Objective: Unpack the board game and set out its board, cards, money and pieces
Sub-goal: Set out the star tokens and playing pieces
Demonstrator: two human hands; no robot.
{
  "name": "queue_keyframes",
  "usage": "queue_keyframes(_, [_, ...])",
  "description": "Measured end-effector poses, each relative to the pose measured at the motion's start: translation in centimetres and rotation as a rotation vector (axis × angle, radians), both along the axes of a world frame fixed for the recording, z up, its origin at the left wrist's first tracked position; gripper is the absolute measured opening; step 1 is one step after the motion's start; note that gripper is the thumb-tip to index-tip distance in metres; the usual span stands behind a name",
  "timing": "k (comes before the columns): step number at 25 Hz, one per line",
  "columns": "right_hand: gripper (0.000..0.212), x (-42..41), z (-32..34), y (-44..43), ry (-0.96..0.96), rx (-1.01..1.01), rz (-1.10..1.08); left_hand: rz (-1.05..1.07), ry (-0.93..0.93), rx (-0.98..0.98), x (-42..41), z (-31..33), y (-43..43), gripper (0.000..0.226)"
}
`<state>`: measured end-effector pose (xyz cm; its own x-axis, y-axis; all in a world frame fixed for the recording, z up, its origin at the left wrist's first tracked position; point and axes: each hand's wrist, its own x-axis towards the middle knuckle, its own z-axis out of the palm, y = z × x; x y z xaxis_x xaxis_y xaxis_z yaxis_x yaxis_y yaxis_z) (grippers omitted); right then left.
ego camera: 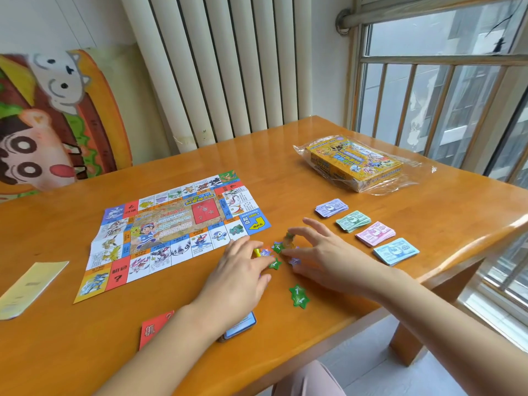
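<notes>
Evidently sorting, the right grip [328, 252] pinched a pawn [289, 238]; the left grip [243, 270], flat, pressed star tokens [275, 263] beside the board [171, 224].

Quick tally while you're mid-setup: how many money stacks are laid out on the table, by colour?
Purple stack: 1
Green stack: 1
Pink stack: 1
Blue stack: 1
Total: 4 stacks
</notes>
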<state>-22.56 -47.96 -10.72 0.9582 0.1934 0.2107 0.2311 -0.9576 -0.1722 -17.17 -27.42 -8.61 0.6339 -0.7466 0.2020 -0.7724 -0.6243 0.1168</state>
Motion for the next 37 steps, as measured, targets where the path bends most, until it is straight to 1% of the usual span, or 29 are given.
queue_keyframes(3, [0.035, 0.1, 0.7, -1.0, 0.005, 0.011, 0.026, -0.034, -0.002, 0.029, 0.1, -0.2, 0.3, 0.038])
queue_keyframes(5, [0.030, 0.1, 1.0, -1.5, -0.009, 0.081, 0.032, -0.074, -0.012, 0.031, 0.0, -0.2, 0.3, 0.037])
queue_keyframes(7, [0.031, 0.4, 1.1, -1.3, -0.041, 0.121, 0.022, -0.097, -0.005, 0.050, -0.3, -0.2, 0.2, 0.038])
queue_keyframes(10, [0.038, 1.3, 0.9, -0.3, -0.030, 0.055, 0.036, -0.134, 0.007, 0.062, -0.7, -0.4, 0.4, 0.037])
queue_keyframes(13, [0.037, 1.7, 0.7, -0.1, 0.015, -0.007, 0.051, -0.168, 0.064, 0.019, -0.8, 0.0, 1.0, 0.034])
queue_keyframes(16, [0.031, 1.5, 0.8, -0.6, 0.009, 0.043, 0.082, -0.153, 0.065, 0.030, -0.3, 0.1, 1.2, 0.037])
queue_keyframes(19, [0.030, 1.3, 0.9, -0.5, 0.004, 0.106, 0.098, -0.165, 0.060, 0.107, -0.1, 0.0, 0.7, 0.039])
queue_keyframes(21, [0.032, 1.2, 0.8, -0.3, 0.025, 0.073, 0.104, -0.170, 0.061, 0.137, -0.1, 0.1, 0.6, 0.040])
queue_keyframes(23, [0.033, 1.0, 0.7, -0.4, 0.041, 0.040, 0.121, -0.171, 0.060, 0.128, 0.3, 0.2, 0.6, 0.040])
queue_keyframes(28, [0.031, 0.5, 1.0, -0.7, 0.001, -0.013, 0.200, -0.176, 0.079, 0.117, 2.0, -0.3, -0.2, 0.046])
queue_keyframes(32, [0.030, -0.2, 1.2, -0.6, 0.003, 0.007, 0.258, -0.171, 0.138, 0.089, 3.0, -0.1, -0.8, 0.042])
queue_keyframes(37, [0.033, -0.3, 1.5, 0.0, 0.042, 0.031, 0.222, -0.082, 0.261, -0.029, 3.8, 0.5, -1.3, 0.034])
